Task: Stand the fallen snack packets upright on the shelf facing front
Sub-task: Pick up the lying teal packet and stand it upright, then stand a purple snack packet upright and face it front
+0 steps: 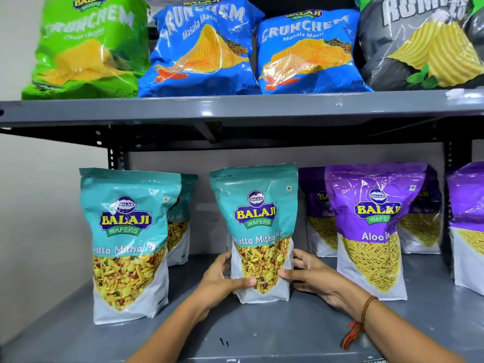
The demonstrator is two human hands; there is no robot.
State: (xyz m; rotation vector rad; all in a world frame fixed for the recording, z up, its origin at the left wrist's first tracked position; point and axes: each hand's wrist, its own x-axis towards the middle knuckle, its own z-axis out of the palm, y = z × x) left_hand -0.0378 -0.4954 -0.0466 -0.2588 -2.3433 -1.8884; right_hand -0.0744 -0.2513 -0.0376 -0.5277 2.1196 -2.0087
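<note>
A teal Khatta Mitha Mix packet [258, 221] stands upright, label to the front, in the middle of the lower grey shelf [262, 326]. My left hand [222, 280] grips its lower left side and my right hand [310, 277] its lower right side, thumbs across the front. Another teal packet [125, 242] stands upright at the left, with one more [180, 226] partly hidden behind it. To the right a purple Aloo Sev packet [372, 229] stands upright, with more purple packets [318, 213] behind and beside it.
The upper shelf [235, 106] holds a green Crunchem bag [86, 45], two blue Crunchem bags [201, 48] and a grey-black bag [424, 40], all upright. A white wall [39, 205] borders the left. A red thread bracelet circles my right wrist.
</note>
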